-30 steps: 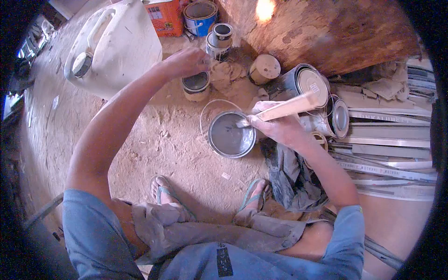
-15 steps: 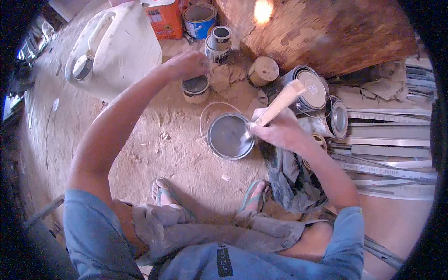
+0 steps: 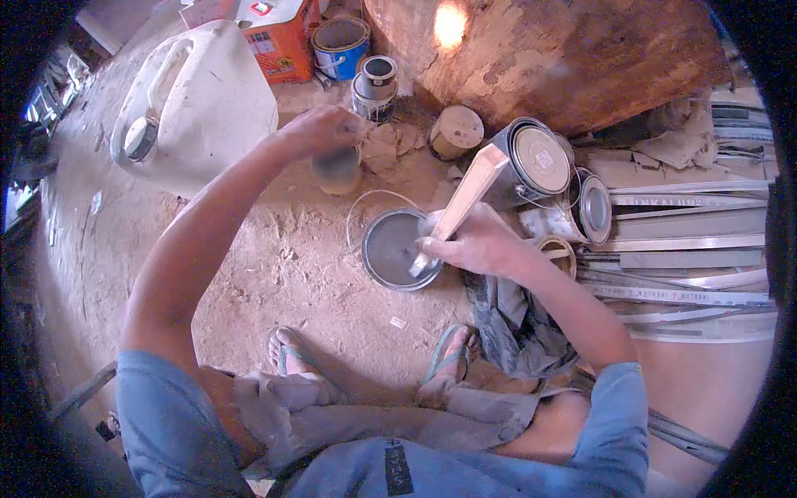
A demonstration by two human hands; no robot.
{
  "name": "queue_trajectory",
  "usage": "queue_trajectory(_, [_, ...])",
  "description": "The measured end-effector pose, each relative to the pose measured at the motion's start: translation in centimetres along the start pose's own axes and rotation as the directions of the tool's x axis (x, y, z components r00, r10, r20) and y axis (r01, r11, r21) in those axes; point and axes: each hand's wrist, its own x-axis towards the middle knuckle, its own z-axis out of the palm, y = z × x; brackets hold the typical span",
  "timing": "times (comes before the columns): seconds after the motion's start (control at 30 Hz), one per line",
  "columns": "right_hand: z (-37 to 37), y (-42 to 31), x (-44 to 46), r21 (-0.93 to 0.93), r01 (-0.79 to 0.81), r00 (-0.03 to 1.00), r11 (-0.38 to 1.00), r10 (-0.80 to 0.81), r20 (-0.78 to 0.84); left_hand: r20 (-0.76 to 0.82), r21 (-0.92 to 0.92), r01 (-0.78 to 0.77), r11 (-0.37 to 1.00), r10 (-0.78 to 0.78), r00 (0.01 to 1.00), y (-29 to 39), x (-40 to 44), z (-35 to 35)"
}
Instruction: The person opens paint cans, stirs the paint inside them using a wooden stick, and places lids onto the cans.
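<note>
My right hand (image 3: 473, 241) is closed around a wooden stick (image 3: 471, 192). The stick slants up to the right, and its pale lower end is over the right side of an open can of grey paint (image 3: 390, 241) on the floor. That can's thin wire handle stands up at its far left. Farther away, my left hand (image 3: 320, 131) is curled shut directly above a small open can (image 3: 336, 170), apparently gripping it at the top. This small can is smeared by motion, and the exact grip is hidden.
A white jerrycan (image 3: 207, 100) lies to the left. Behind stand an orange box (image 3: 286, 50), a blue bucket (image 3: 342, 58) and stacked small cans (image 3: 375, 91). Paint cans (image 3: 544, 162), dark cloth (image 3: 519, 328) and metal strips (image 3: 681, 241) lie right. A wooden board (image 3: 564, 58) leans behind.
The stick's lower end has shifted left and nearer me over the grey paint, and the stick has turned in my hand. The small can under my left hand has become blurred. The view has tilted slightly.
</note>
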Motion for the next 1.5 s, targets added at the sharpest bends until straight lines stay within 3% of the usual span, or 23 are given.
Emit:
queue_trajectory(0.03, [0.5,0.3,0.2,0.204,-0.063,0.994,0.977,0.044,0.097,-0.012,-0.001,0.009,1.0,-0.009,1.0,0.0,0.0,0.1])
queue_trajectory(0.1, [1.0,1.0,0.7,0.195,0.011,0.995,0.981,-0.03,0.096,-0.012,-0.003,-0.007,1.0,0.007,1.0,0.0,0.0,0.3])
queue_trajectory(0.17, [1.6,1.8,1.2,-0.022,0.308,0.945,0.951,-0.309,-0.111,-0.015,-0.004,-0.021,1.0,0.021,1.0,-0.1,0.3,0.5])
queue_trajectory(0.2, [0.7,1.0,0.8,0.074,0.189,0.978,0.979,-0.181,-0.1,0.037,0.031,-0.025,0.999,0.024,0.999,-0.5,0.8,0.8])
queue_trajectory(0.23, [-0.2,0.3,0.6,0.074,0.194,0.978,0.978,-0.186,-0.1,0.088,0.067,-0.029,0.997,0.023,0.996,-0.5,0.9,0.7])
queue_trajectory(0.3, [-1.6,-0.6,0.5,-0.179,0.075,0.997,0.981,-0.076,-0.001,0.111,0.009,-0.028,1.0,0.027,0.993,-0.4,0.5,0.1])
queue_trajectory(0.33, [-1.5,-0.9,0.1,-0.146,-0.004,1.0,0.989,0.003,-0.004,0.135,-0.051,-0.029,0.998,0.036,0.99,-0.2,0.2,-0.1])
queue_trajectory(0.43, [-0.5,-0.3,-0.1,-0.129,0.056,0.998,0.99,-0.052,0.032,0.012,0.017,0.028,0.999,-0.028,1.0,0.1,-0.7,0.1])
queue_trajectory(0.5, [0.2,-0.3,0.0,-0.02,0.007,0.994,1.0,-0.005,0.108,0.043,0.017,0.029,0.999,-0.03,0.999,-0.1,-0.5,0.1])
queue_trajectory(0.57, [1.1,0.4,0.3,0.225,0.117,0.989,0.967,-0.134,0.063,0.076,0.014,0.028,0.999,-0.029,0.997,-0.5,-0.4,0.4])
queue_trajectory(0.6, [1.6,0.5,0.3,0.217,0.169,0.985,0.961,-0.159,-0.063,0.046,0.023,0.009,1.0,-0.01,0.999,-0.6,-0.5,0.6])
queue_trajectory(0.63, [1.3,0.6,0.4,0.217,0.167,0.986,0.962,-0.158,-0.06,0.015,0.032,-0.008,0.999,0.008,1.0,-0.7,-0.6,0.8])
queue_trajectory(0.7, [-0.2,0.7,0.9,-0.147,0.216,0.972,0.965,-0.227,-0.062,0.019,0.035,-0.026,0.999,0.025,1.0,-0.9,-0.7,0.8])
queue_trajectory(0.77, [-1.0,0.4,0.6,-0.256,0.209,0.972,0.944,-0.23,-0.055,0.023,0.039,-0.044,0.998,0.043,0.999,-0.9,-0.7,0.7])
queue_trajectory(0.83, [-1.6,-0.9,-0.2,-0.201,0.001,1.0,0.98,0.001,0.013,0.144,-0.002,0.041,0.999,-0.04,0.989,-1.8,-0.1,1.4])
queue_trajectory(0.9, [-0.9,-0.6,-0.2,-0.167,0.002,1.0,0.986,0.002,0.028,0.124,0.04,0.004,0.999,-0.009,0.992,-3.9,0.4,2.8])
queue_trajectory(1.0, [0.3,0.2,0.3,0.131,0.059,0.996,0.99,-0.067,0.059,0.083,0.081,-0.043,0.996,0.036,0.996,-4.3,-0.1,3.0])
queue_trajectory(1.03, [0.6,0.6,0.5,0.131,0.058,0.996,0.99,-0.066,0.059,0.059,0.081,-0.054,0.995,0.049,0.997,-4.0,-0.4,2.9])
queue_trajectory(1.1, [0.9,1.0,1.1,0.016,0.294,0.946,0.956,-0.288,-0.15,0.073,0.1,-0.067,0.993,0.059,0.996,-3.7,-0.6,2.6])
queue_trajectory(1.23, [-1.1,1.1,0.4,-0.069,0.062,0.996,0.996,-0.067,-0.066,0.061,0.104,-0.036,0.994,0.029,0.998,-3.2,-1.3,2.2])
queue_trajectory(1.37, [-1.3,-1.0,-0.4,-0.03,-0.019,0.999,0.999,0.021,0.049,0.05,0.157,-0.073,0.985,0.066,0.997,-6.0,-0.3,3.5])
queue_trajectory(1.43, [-0.1,-0.4,-0.1,0.036,-0.023,0.996,0.999,0.019,0.086,0.101,0.171,0.001,0.985,-0.018,0.995,-5.5,-0.3,3.0])
queue_trajectory(1.5, [0.9,0.2,0.2,0.253,0.051,0.998,0.966,-0.059,0.023,0.067,0.157,-0.009,0.988,-0.001,0.998,-5.4,-1.2,3.1])
